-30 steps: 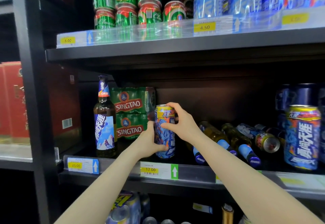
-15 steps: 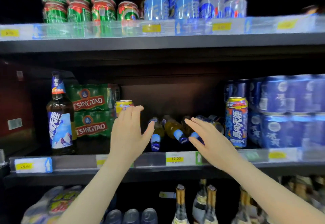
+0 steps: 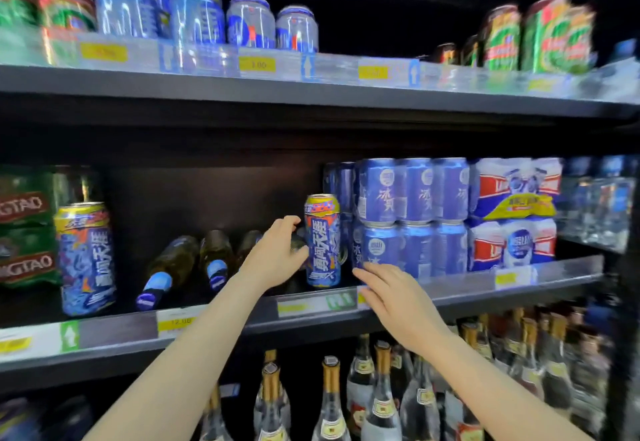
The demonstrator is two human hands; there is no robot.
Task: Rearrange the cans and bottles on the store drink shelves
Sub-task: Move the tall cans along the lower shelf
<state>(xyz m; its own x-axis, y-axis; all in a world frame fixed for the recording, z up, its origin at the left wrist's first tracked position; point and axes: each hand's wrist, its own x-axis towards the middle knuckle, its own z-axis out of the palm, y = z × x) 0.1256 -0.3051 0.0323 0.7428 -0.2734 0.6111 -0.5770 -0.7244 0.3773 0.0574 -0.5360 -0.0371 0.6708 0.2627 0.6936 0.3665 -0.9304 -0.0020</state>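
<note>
Dark store shelves fill my view, with the middle shelf (image 3: 519,290) straight ahead. A tall blue can (image 3: 322,239) stands upright near its front edge, hard against the blue can packs (image 3: 412,215) at its 3 o'clock. My left hand (image 3: 273,257) reaches it from 9 o'clock, fingers loosely spread, touching or nearly so. My right hand (image 3: 391,290) hovers open at 5 o'clock, likely ready to steady it. Brown bottles (image 3: 194,260) lie on their sides at 9 o'clock.
</note>
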